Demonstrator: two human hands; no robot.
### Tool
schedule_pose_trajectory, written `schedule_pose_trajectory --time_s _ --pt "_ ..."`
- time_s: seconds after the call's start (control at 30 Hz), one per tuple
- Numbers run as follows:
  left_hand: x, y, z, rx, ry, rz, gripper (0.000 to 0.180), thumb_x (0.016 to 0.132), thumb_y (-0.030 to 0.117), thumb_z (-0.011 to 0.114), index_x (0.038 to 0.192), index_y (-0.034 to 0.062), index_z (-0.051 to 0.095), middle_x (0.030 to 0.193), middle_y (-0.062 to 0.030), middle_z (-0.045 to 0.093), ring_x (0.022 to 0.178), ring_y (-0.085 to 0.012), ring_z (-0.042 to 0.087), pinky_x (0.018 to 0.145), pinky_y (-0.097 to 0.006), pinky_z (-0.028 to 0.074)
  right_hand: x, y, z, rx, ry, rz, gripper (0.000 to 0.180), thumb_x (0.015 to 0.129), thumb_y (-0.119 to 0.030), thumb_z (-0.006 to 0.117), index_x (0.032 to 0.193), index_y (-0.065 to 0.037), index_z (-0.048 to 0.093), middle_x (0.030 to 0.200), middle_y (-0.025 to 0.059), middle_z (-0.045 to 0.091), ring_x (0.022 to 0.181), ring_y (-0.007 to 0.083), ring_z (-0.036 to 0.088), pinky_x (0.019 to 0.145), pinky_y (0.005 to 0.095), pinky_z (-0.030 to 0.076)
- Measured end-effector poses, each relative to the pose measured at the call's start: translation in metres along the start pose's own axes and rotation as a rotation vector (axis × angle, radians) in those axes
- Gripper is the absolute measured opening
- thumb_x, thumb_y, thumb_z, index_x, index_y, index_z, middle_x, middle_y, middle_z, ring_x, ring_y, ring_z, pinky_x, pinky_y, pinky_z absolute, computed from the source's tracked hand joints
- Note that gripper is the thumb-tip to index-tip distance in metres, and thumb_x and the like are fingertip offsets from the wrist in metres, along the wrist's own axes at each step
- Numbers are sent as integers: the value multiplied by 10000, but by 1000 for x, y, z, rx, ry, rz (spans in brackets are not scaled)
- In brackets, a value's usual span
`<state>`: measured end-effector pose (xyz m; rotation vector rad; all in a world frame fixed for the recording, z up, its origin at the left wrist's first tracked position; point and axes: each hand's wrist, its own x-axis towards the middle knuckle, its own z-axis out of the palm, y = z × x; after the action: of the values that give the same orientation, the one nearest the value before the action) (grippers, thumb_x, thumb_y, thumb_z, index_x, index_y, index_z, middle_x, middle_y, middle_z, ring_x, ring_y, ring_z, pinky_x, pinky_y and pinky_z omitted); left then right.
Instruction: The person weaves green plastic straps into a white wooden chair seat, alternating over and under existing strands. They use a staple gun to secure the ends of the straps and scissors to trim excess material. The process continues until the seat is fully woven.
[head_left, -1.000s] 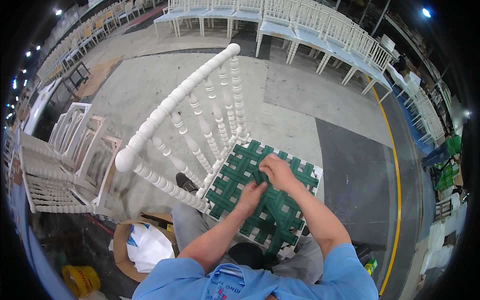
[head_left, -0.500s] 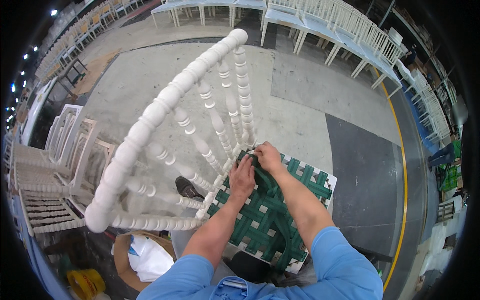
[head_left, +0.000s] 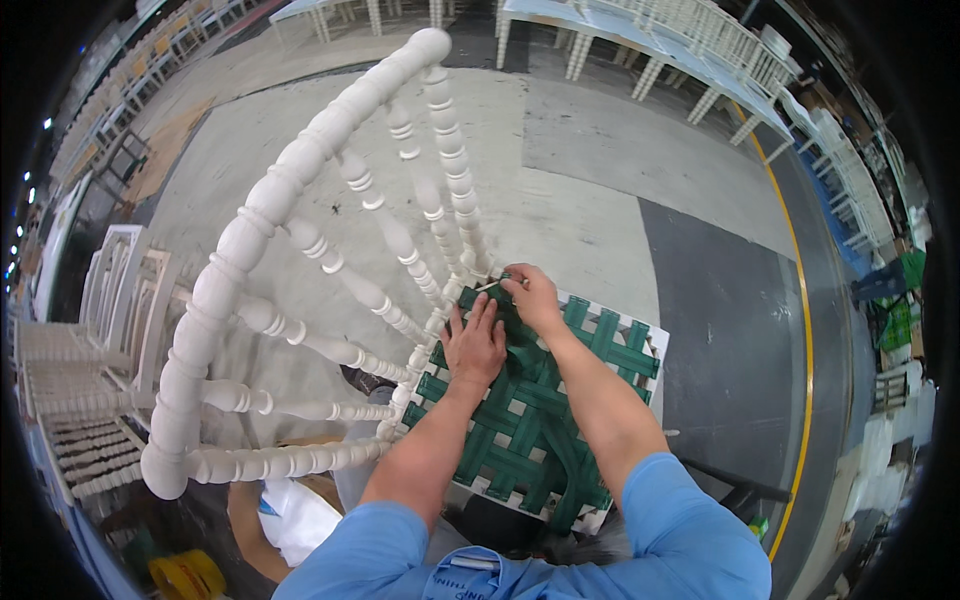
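A white chair frame (head_left: 322, 130) with turned, bead-like spindles stands in front of me, its back toward the left. Green webbing (head_left: 497, 447) is woven over and under across its seat, with pale gaps between the strips. My left hand (head_left: 474, 345) lies on the webbing beside the chair back, fingers stretched out over a strap. At the far corner of the seat, my right hand (head_left: 532, 300) pinches a green webbing strap (head_left: 508, 322) close to the left fingertips. A loose length of strap trails over the weave toward me.
Unfinished chairs (head_left: 85, 370) are stacked at the left. Below them sit an open cardboard box (head_left: 243, 520) with white material and a yellow round container (head_left: 187, 574). Rows of white chairs (head_left: 650, 50) line the far side. A yellow floor line (head_left: 806, 370) runs along the right.
My view has shifted, and the chair back appears lower and further left. The left fingers are spread a little more; the right hand still pinches the strap at the far corner.
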<state>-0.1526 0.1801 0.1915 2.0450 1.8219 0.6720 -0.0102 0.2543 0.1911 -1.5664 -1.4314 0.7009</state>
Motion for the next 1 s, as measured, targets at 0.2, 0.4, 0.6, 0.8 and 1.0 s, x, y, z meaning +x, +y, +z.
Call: schedule_pose_trajectory --time_s 0.2,0.4,0.6,0.8,1.0 --pt "1 -10 8 224 -64 20 473 999 390 527 1414 174 592 1501 -70 551 1374 -369 498 1110 -593 352 -155 -19 -143 142 195 249 218 1003 -183 660 1159 -40 713 876 35 680 713 99 601 670 282 520" --pt "-11 2 16 455 -40 6 496 1060 482 407 1528 337 483 1648 157 353 1489 -401 337 1141 -621 326 -397 -30 -301 -334 649 368 203 975 -186 666 1078 -20 718 977 151 728 884 305 694 776 390 545" --pt "-20 41 -7 481 -156 43 552 1069 544 346 1587 356 392 1672 177 289 1509 -382 299 1175 -669 254 -614 -12 -397 -775 967 1173 345 883 -309 734 1065 -16 717 1033 220 719 1009 393 693 883 479 545" --pt "-21 37 -25 477 -239 19 564 1077 525 356 1610 341 348 1693 163 238 1530 -375 253 1190 -694 218 -637 19 -435 -381 679 1495 656 675 -345 873 1188 20 691 1197 240 712 1138 368 685 976 421 536" --pt "-25 25 -18 455 -174 61 552 1077 503 373 1594 309 384 1694 129 253 1528 -355 268 1144 -619 330 -608 9 -433 -269 933 1341 665 626 -154 844 1230 24 632 1208 199 698 1153 339 672 982 391 518"
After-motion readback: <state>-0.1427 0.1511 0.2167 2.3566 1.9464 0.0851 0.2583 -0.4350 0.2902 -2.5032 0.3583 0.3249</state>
